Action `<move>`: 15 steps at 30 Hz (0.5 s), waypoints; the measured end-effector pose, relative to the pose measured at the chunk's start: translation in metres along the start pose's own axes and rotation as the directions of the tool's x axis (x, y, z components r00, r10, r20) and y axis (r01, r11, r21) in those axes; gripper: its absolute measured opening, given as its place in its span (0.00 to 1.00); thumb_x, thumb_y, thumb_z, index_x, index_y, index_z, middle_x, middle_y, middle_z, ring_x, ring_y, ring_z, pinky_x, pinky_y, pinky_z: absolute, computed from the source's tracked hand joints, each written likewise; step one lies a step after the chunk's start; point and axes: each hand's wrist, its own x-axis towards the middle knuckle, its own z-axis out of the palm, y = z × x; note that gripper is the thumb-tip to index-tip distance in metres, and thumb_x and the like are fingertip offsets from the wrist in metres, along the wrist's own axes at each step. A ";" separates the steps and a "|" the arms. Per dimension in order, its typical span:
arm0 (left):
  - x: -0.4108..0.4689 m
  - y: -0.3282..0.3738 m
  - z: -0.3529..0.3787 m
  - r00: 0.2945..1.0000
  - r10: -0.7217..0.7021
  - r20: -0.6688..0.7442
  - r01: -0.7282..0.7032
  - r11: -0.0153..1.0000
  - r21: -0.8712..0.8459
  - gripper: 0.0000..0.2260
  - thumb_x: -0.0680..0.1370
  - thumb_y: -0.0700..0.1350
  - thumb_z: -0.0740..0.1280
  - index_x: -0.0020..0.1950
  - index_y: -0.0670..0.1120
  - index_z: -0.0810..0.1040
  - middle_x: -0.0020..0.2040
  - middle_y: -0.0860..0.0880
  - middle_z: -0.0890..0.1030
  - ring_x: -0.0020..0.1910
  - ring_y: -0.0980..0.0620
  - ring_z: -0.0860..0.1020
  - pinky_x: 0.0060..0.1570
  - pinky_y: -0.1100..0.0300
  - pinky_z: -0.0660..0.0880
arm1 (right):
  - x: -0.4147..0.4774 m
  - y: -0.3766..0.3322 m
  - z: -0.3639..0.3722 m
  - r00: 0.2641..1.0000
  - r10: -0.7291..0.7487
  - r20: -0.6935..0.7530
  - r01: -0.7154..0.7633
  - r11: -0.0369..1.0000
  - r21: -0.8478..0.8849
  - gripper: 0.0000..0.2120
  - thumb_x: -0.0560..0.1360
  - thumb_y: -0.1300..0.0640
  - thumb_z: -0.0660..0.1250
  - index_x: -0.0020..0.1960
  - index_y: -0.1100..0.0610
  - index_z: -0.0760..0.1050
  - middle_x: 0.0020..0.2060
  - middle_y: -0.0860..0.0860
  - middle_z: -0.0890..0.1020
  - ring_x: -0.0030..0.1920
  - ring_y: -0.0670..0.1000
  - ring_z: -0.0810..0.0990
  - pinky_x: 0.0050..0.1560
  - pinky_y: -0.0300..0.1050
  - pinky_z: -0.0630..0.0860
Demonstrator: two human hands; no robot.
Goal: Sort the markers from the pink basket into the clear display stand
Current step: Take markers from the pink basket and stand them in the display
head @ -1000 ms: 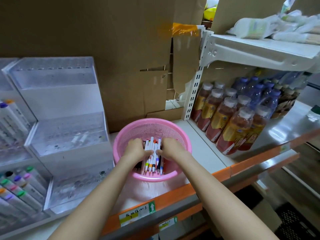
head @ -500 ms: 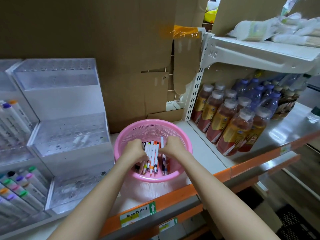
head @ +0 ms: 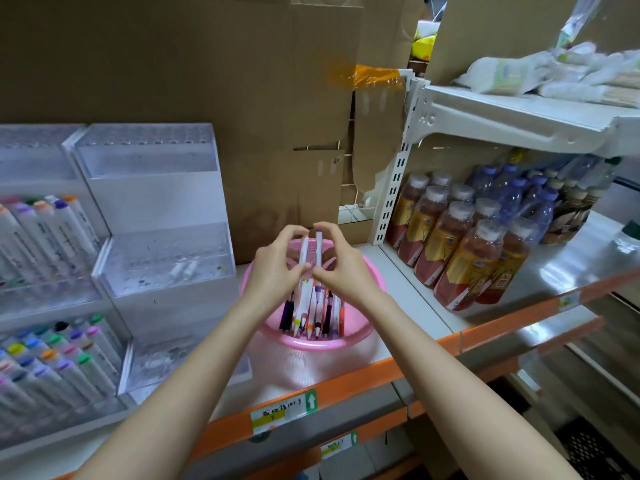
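Note:
The pink basket stands on the shelf near its front edge, with several white markers lying inside. Both my hands are raised just above it. My left hand pinches one white marker upright. My right hand pinches a second white marker with a purple tip, right beside the first. The clear display stand rises in three tiers to the left of the basket; a couple of white markers lie in its middle tier.
A second stand at far left holds several capped markers. Shrink-wrapped drink bottles fill the shelf to the right. Cardboard backs the shelf, and a white upper shelf juts out above the bottles.
Both hands have lifted out of the basket, each bringing up one white marker. The two markers now stand upright side by side above the basket.

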 end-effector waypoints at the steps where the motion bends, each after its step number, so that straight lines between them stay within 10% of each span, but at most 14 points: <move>1: -0.003 0.005 -0.007 1.000 0.020 -0.023 -0.020 1.000 0.002 0.21 0.71 0.39 0.73 0.59 0.54 0.72 0.41 0.56 0.80 0.39 0.61 0.78 0.37 0.74 0.69 | -0.002 -0.009 -0.002 1.000 -0.020 -0.009 0.020 1.000 0.022 0.30 0.70 0.63 0.68 0.67 0.45 0.63 0.38 0.48 0.81 0.36 0.44 0.80 0.35 0.39 0.78; 15: -0.047 0.011 -0.159 0.932 0.093 -0.350 -0.085 0.996 0.037 0.19 0.72 0.40 0.73 0.59 0.55 0.72 0.41 0.54 0.77 0.36 0.55 0.80 0.41 0.52 0.80 | 0.011 -0.147 0.063 0.960 -0.279 0.003 0.273 0.942 0.195 0.29 0.71 0.65 0.66 0.67 0.46 0.65 0.38 0.57 0.80 0.38 0.53 0.80 0.46 0.54 0.80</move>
